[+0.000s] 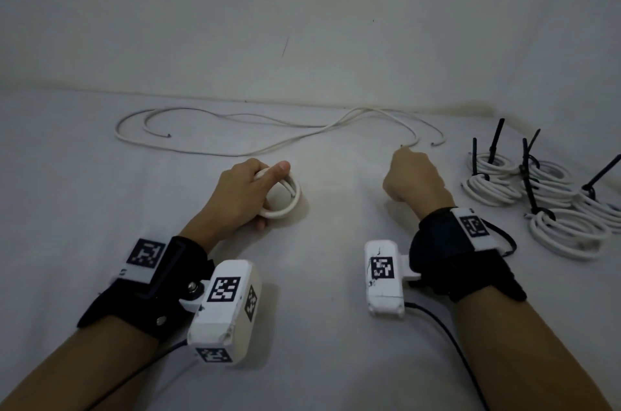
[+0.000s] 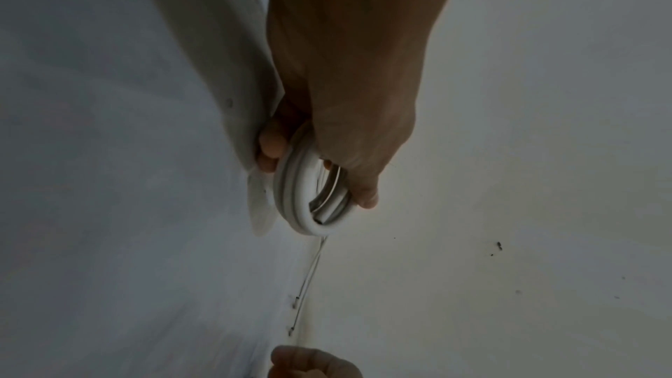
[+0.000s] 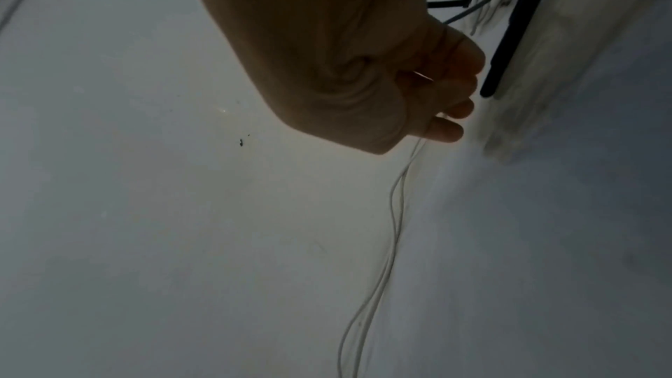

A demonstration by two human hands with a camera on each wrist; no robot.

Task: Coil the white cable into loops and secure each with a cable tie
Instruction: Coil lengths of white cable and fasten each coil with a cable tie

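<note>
Head view: left hand [image 1: 240, 190] grips coil [image 1: 280, 197]; right hand [image 1: 415, 180] pinches cable [image 1: 408, 145].

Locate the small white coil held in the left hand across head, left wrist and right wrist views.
Head: coil left of centre, gripped by the left hand.
Left wrist: coil at centre, under the thumb.
Right wrist: not in view.
Shared landmark: loose white cable along the wall; tied bundles show in head and right wrist views.
</note>
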